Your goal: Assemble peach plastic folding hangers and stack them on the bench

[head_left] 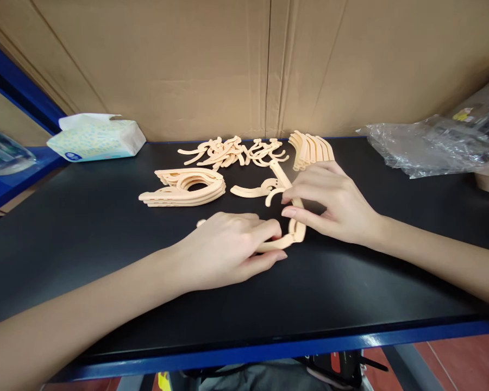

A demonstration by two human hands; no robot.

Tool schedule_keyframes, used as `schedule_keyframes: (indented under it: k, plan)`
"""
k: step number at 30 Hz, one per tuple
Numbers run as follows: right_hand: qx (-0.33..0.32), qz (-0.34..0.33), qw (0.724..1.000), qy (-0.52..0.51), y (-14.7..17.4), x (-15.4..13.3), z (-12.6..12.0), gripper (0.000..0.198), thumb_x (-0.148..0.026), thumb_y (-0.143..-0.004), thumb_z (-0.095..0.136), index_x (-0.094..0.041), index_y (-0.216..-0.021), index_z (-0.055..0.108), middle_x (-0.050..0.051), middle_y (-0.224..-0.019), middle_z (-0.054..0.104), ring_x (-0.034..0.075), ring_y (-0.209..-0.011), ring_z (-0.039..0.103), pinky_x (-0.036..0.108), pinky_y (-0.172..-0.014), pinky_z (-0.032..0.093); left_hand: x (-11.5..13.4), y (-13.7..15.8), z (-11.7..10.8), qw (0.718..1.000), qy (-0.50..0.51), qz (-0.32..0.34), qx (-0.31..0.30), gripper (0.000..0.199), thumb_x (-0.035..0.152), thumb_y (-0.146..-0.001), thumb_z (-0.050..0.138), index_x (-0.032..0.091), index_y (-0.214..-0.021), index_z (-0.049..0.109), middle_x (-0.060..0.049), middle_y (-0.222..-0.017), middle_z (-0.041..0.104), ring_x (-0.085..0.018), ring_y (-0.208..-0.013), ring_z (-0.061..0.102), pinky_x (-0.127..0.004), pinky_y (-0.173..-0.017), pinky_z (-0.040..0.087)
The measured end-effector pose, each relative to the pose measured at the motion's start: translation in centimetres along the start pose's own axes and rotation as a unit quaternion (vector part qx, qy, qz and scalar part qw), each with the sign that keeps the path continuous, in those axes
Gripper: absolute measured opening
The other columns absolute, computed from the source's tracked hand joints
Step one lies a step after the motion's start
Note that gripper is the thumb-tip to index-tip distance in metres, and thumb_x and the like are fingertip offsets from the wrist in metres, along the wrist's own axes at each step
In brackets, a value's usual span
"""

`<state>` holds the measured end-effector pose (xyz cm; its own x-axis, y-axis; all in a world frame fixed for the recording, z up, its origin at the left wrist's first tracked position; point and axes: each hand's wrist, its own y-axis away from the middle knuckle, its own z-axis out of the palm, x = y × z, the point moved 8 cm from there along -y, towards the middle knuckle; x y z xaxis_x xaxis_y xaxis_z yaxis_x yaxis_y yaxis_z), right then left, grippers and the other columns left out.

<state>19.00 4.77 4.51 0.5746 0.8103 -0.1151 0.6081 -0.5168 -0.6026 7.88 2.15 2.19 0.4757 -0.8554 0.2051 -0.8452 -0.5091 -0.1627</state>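
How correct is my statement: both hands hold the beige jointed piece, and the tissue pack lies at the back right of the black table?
The side is wrong: in the head view, the tissue pack lies at the back left of the black table. The left hand and right hand hold the beige jointed piece.

Cannot see the peach hanger (298, 231) whole behind left fingers (269, 262) and right fingers (305, 216), nor identify the mostly hidden pale tip (200, 223) left of both. Cannot count the tangled pieces (228, 152) beyond. Cut by frame edges: clear plastic (415, 146) far right of the fingers, clear container (8, 155) far left.
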Motion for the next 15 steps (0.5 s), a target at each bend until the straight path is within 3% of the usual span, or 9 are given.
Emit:
schedule_keyframes:
  k: [3,7,12,15]
  plan:
    - [-0.010,0.028,1.000,-0.003,-0.06,0.56,0.13,0.018,-0.030,-0.090,0.058,-0.019,-0.077,0.064,0.000,-0.067,0.064,0.017,-0.070,0.057,0.037,-0.082,0.041,0.75,0.13,0.08,0.999,-0.027,0.044,0.004,0.017,0.028,-0.098,0.049,0.016,-0.096,0.060,0.000,-0.080,0.062,-0.015,-0.075,0.055,-0.025,-0.061,0.037]
    - [-0.027,0.034,0.999,-0.009,-0.11,0.62,0.45,0.012,-0.014,-0.086,0.054,-0.020,-0.085,0.064,-0.001,-0.071,0.065,0.018,-0.075,0.059,0.036,-0.082,0.042,0.96,0.08,-0.24,0.995,-0.077,0.066,0.023,0.019,0.027,-0.098,0.048,0.016,-0.098,0.064,-0.001,-0.082,0.062,-0.017,-0.080,0.053,-0.027,-0.068,0.039]
    - [-0.040,0.046,0.998,0.004,0.08,0.86,0.91,0.013,-0.014,-0.088,0.049,-0.020,-0.095,0.058,0.002,-0.082,0.069,0.019,-0.080,0.062,0.037,-0.085,0.043,0.80,-0.05,-0.47,0.992,-0.086,0.083,0.028,0.022,0.027,-0.099,0.046,0.017,-0.099,0.065,-0.002,-0.086,0.063,-0.016,-0.079,0.055,-0.026,-0.070,0.039]
    - [-0.036,0.044,0.998,0.027,0.22,1.03,0.92,0.019,-0.015,-0.088,0.049,-0.018,-0.106,0.055,0.007,-0.099,0.071,0.021,-0.089,0.064,0.037,-0.086,0.044,0.45,-0.04,-0.67,0.993,-0.085,0.077,0.039,0.020,0.026,-0.098,0.047,0.017,-0.099,0.066,-0.002,-0.089,0.063,-0.015,-0.081,0.057,-0.025,-0.069,0.039]
